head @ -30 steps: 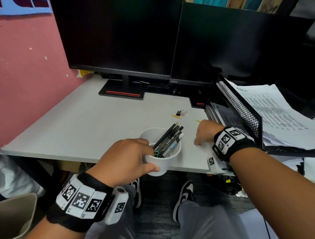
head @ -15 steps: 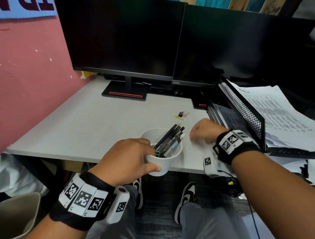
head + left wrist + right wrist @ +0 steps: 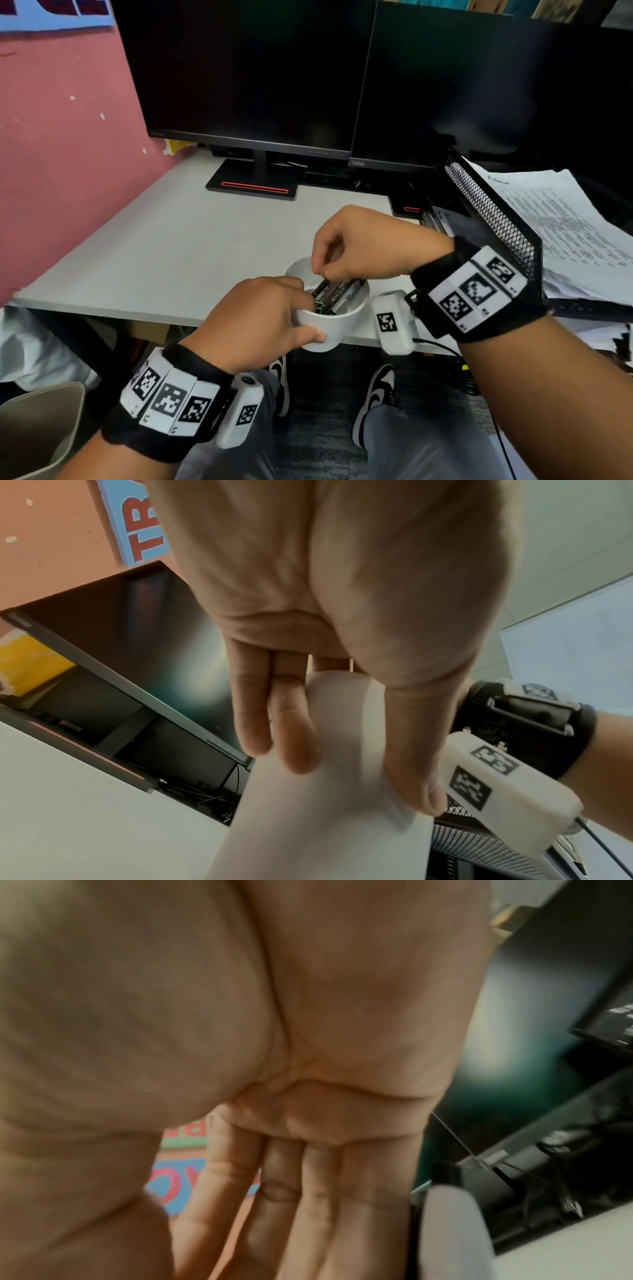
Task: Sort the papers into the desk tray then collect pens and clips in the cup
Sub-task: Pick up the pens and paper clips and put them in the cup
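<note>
A white cup (image 3: 329, 325) stands at the front edge of the grey desk (image 3: 171, 246) with several dark pens (image 3: 337, 291) leaning in it. My left hand (image 3: 294, 308) grips its near side, fingers and thumb wrapped round the wall, as the left wrist view shows: left hand (image 3: 363, 780), cup (image 3: 325, 831). My right hand (image 3: 323, 270) hovers over the cup's mouth, fingertips bunched and pointing down among the pens. The right wrist view shows its palm (image 3: 308, 1218) beside the cup rim (image 3: 452, 1226); the fingertips are cut off, and no clip shows. The hand hides the loose clips.
A black mesh desk tray (image 3: 493, 219) holding a stack of printed papers (image 3: 561, 233) stands at the right. Two dark monitors (image 3: 257, 85) fill the back of the desk and a pink wall (image 3: 61, 154) runs along the left. A beige bin (image 3: 37, 428) sits below left.
My right hand has lifted off the desk by the tray and swung left to above the cup. The left hand has kept its grip on the cup.
</note>
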